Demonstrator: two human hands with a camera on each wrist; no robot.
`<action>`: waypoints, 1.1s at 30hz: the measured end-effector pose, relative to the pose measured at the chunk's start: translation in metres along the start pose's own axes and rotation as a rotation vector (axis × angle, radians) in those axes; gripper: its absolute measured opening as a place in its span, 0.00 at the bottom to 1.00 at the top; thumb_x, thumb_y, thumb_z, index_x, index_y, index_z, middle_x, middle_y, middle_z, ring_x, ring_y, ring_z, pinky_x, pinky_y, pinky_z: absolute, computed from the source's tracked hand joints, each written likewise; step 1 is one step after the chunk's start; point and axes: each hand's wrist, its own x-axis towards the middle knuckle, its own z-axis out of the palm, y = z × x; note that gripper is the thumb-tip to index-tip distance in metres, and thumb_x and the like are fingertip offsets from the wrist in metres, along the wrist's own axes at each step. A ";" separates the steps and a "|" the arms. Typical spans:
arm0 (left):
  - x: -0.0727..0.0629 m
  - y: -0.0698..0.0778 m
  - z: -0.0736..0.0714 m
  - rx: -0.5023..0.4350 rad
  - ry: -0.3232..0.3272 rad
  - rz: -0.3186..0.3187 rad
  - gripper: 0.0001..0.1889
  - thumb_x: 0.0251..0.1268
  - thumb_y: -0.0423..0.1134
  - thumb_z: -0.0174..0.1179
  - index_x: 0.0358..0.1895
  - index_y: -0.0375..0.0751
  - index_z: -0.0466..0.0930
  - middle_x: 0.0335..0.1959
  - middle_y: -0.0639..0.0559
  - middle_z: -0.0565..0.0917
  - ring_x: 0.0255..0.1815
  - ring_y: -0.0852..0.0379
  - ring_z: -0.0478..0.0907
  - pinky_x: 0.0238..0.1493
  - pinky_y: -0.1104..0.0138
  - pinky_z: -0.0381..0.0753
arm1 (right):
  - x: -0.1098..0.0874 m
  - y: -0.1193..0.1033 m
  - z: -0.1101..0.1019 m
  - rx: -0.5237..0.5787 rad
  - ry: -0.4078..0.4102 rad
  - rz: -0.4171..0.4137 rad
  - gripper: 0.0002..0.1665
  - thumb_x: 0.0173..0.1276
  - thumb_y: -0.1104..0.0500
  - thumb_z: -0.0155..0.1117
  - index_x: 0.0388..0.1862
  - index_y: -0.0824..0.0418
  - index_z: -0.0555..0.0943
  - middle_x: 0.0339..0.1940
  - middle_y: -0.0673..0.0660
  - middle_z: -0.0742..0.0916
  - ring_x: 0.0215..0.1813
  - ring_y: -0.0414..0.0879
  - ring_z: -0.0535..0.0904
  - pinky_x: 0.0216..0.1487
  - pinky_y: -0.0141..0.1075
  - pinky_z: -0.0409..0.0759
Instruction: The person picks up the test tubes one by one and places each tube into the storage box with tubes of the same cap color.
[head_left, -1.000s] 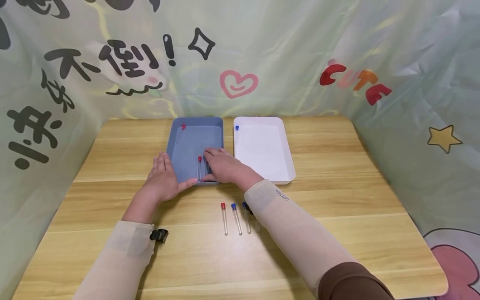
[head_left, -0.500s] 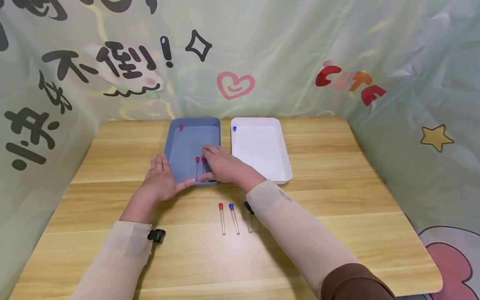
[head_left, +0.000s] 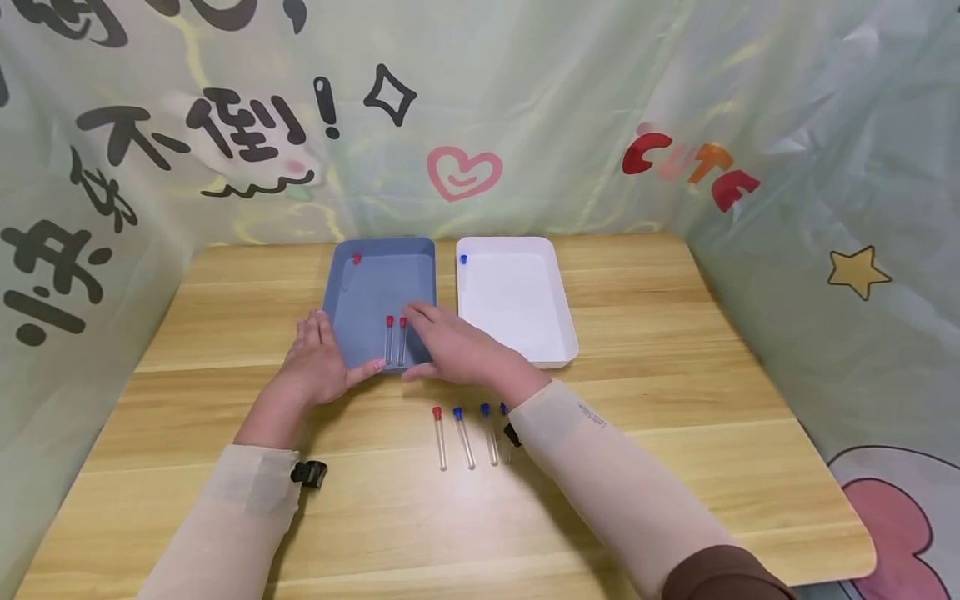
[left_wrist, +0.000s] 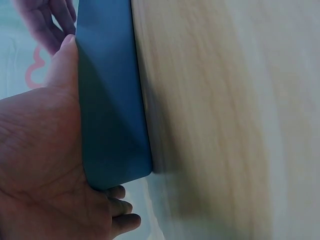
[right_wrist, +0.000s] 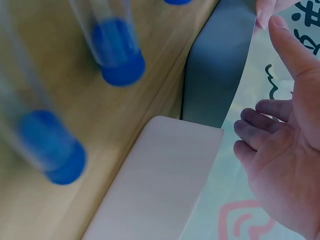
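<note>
My left hand [head_left: 318, 371] rests against the near left corner of a blue-grey tray [head_left: 378, 283]. Its thumb lies along the front rim, and in the left wrist view several fingers wrap past the corner [left_wrist: 117, 150]. Inside the tray, two red-capped test tubes [head_left: 389, 337] lie side by side near the front, and another red-capped tube [head_left: 356, 259] lies in the far left corner. Over the tray's near right corner my right hand [head_left: 465, 346] hovers with relaxed, parted fingers and holds nothing; the right wrist view shows its bare palm [right_wrist: 280, 160].
Right of it stands a white tray [head_left: 513, 300] with a blue-capped tube [head_left: 463, 260] at its far left. On the wooden table [head_left: 675, 400] in front lie a red-capped tube [head_left: 440, 437] and three blue-capped tubes [head_left: 464, 437], the rightmost partly behind my right wrist.
My right hand has come away from the second red-capped tube and drawn back slightly right, uncovering it beside the first. The left hand has stayed on the tray corner.
</note>
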 end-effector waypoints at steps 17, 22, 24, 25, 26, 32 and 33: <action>-0.002 0.002 -0.002 -0.014 -0.007 -0.002 0.72 0.73 0.81 0.48 0.81 0.15 0.21 0.85 0.17 0.25 0.88 0.17 0.27 0.88 0.33 0.41 | -0.057 0.000 0.005 0.093 -0.011 -0.012 0.67 0.72 0.33 0.73 0.91 0.66 0.49 0.92 0.65 0.58 0.93 0.56 0.54 0.91 0.47 0.59; -0.002 0.003 -0.001 0.006 -0.013 0.005 0.72 0.74 0.81 0.46 0.80 0.14 0.21 0.84 0.16 0.25 0.87 0.16 0.27 0.88 0.33 0.41 | -0.072 -0.003 0.011 0.073 -0.017 -0.022 0.68 0.71 0.32 0.73 0.91 0.66 0.50 0.92 0.64 0.59 0.92 0.56 0.55 0.91 0.47 0.59; -0.003 0.003 -0.001 0.010 -0.014 0.004 0.72 0.74 0.81 0.46 0.80 0.13 0.21 0.84 0.16 0.25 0.87 0.16 0.28 0.88 0.33 0.41 | -0.076 -0.004 0.013 0.064 -0.020 -0.028 0.69 0.70 0.30 0.73 0.90 0.67 0.51 0.92 0.64 0.60 0.92 0.56 0.56 0.91 0.47 0.60; -0.003 0.003 -0.001 0.010 -0.014 0.003 0.72 0.74 0.81 0.46 0.80 0.13 0.21 0.84 0.16 0.25 0.87 0.16 0.28 0.88 0.33 0.42 | -0.078 -0.005 0.014 0.062 -0.024 -0.029 0.69 0.69 0.30 0.73 0.90 0.66 0.51 0.92 0.64 0.60 0.92 0.56 0.57 0.91 0.47 0.60; -0.003 0.003 -0.002 0.008 -0.014 0.003 0.72 0.74 0.81 0.46 0.80 0.13 0.21 0.84 0.15 0.25 0.87 0.16 0.28 0.88 0.33 0.42 | -0.080 -0.006 0.015 0.058 -0.028 -0.033 0.69 0.69 0.30 0.73 0.90 0.67 0.52 0.91 0.64 0.61 0.92 0.56 0.57 0.90 0.47 0.61; -0.002 0.002 -0.001 -0.002 -0.015 -0.004 0.72 0.74 0.80 0.47 0.80 0.14 0.21 0.84 0.16 0.23 0.87 0.16 0.28 0.87 0.33 0.42 | -0.087 -0.011 0.022 0.003 -0.081 -0.031 0.68 0.67 0.27 0.73 0.90 0.64 0.56 0.91 0.61 0.62 0.92 0.57 0.58 0.91 0.47 0.60; -0.002 0.002 -0.001 -0.004 -0.015 -0.004 0.72 0.74 0.81 0.47 0.80 0.14 0.20 0.84 0.16 0.23 0.87 0.16 0.28 0.88 0.33 0.42 | -0.088 -0.012 0.023 -0.012 -0.088 -0.033 0.68 0.67 0.27 0.73 0.90 0.64 0.57 0.91 0.60 0.62 0.92 0.57 0.58 0.91 0.47 0.60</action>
